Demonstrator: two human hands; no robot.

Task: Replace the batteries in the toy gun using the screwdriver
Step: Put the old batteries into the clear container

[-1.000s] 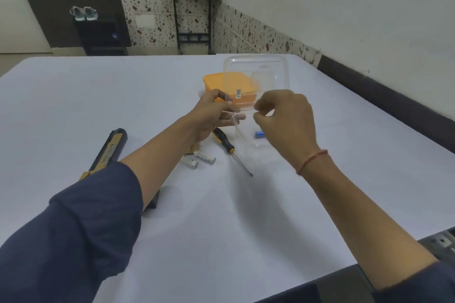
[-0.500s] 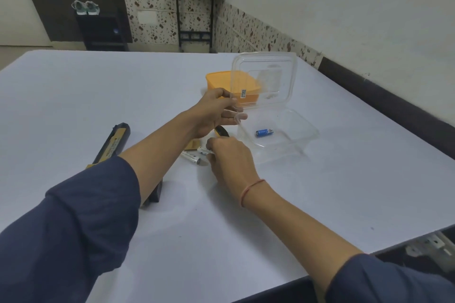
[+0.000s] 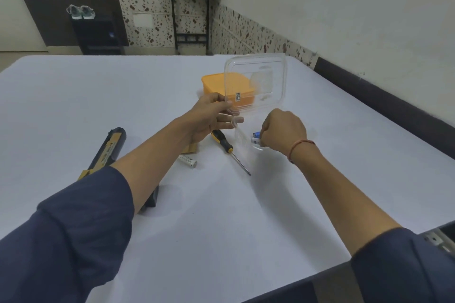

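Note:
The black and yellow toy gun [image 3: 108, 148] lies on the white table at the left, partly hidden under my left forearm. A yellow-and-black screwdriver [image 3: 222, 140] lies in the middle. One silver battery [image 3: 188, 161] rests on the table near my left wrist. My left hand [image 3: 211, 118] pinches the raised lid of the clear plastic box [image 3: 256, 81]. My right hand [image 3: 283, 130] is curled over the box's base and pinches a second silver battery [image 3: 254, 140] just beside a blue battery [image 3: 256, 134] inside it.
An orange lidded box [image 3: 214, 83] stands right behind the clear box. A small tan piece [image 3: 191, 148] lies under my left wrist. The table's front edge runs bottom right; a wall lies along the right side.
My right hand went from the clear box to the two silver batteries, picked one up and carried it right into the box. Only one silver battery now lies on the table.

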